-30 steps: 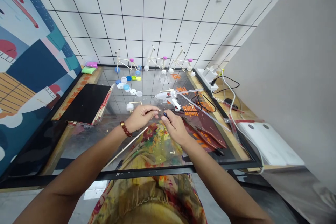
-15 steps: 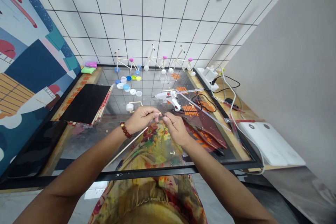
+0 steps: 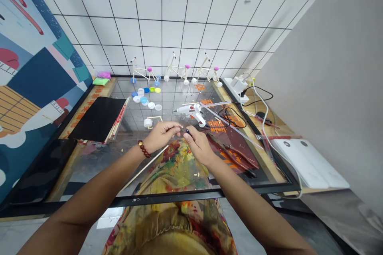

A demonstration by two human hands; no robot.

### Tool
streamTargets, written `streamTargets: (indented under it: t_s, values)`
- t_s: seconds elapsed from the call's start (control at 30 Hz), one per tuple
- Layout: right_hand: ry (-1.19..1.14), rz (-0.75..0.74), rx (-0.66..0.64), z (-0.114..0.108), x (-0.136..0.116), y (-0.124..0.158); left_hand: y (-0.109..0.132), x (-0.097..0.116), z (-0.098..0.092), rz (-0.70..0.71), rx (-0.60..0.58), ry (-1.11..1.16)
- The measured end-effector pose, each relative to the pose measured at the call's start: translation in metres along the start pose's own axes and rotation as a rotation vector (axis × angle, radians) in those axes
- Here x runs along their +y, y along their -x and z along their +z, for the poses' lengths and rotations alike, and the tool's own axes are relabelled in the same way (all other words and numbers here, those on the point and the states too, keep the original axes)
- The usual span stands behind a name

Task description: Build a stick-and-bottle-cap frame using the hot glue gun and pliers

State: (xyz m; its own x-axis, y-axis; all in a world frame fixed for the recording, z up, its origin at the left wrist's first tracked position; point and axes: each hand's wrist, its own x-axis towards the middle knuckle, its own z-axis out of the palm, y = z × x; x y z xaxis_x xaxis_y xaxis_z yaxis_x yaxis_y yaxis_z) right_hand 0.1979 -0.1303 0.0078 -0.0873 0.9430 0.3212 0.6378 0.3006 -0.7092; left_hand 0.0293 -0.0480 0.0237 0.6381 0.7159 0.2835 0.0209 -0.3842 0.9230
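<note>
My left hand (image 3: 164, 133), with a beaded bracelet at the wrist, is closed in a pinch on a short piece of pale stick (image 3: 181, 127); only its tip shows. Close to its right, my right hand (image 3: 198, 143) is closed on a small dark object (image 3: 187, 131), mostly covered by the fingers. A narrow gap parts the fingertips. Just behind my left hand lies a small pale stick frame with a white bottle cap (image 3: 147, 122). Below that hand a long thin wooden stick (image 3: 145, 168) rests on the glass tabletop (image 3: 98, 167).
A white glue gun (image 3: 191, 110) lies beyond my hands, with red-handled pliers (image 3: 239, 157) to the right. Coloured bottle caps (image 3: 144, 100) and stick models (image 3: 176, 72) with cap wheels stand at the back. A black folder (image 3: 98, 118) is left, a power strip (image 3: 236, 89) right.
My fingertips have drawn slightly apart. The small dark object now shows at my right fingertips, and the pale stick tip stays in my left hand.
</note>
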Motion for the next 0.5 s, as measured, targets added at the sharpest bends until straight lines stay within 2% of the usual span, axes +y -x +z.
streamTargets:
  t_s: [0.17, 0.23, 0.5]
  values:
    - [-0.014, 0.020, -0.032, -0.001, -0.001, -0.001, 0.001, -0.002, 0.000, 0.129, 0.034, -0.135]
    - [-0.049, 0.024, -0.031, -0.001, -0.002, -0.001, 0.002, 0.001, 0.000, 0.141, 0.044, -0.162]
    - [-0.152, 0.011, 0.073, 0.001, -0.008, 0.003, 0.004, 0.008, 0.002, -0.066, -0.020, 0.015]
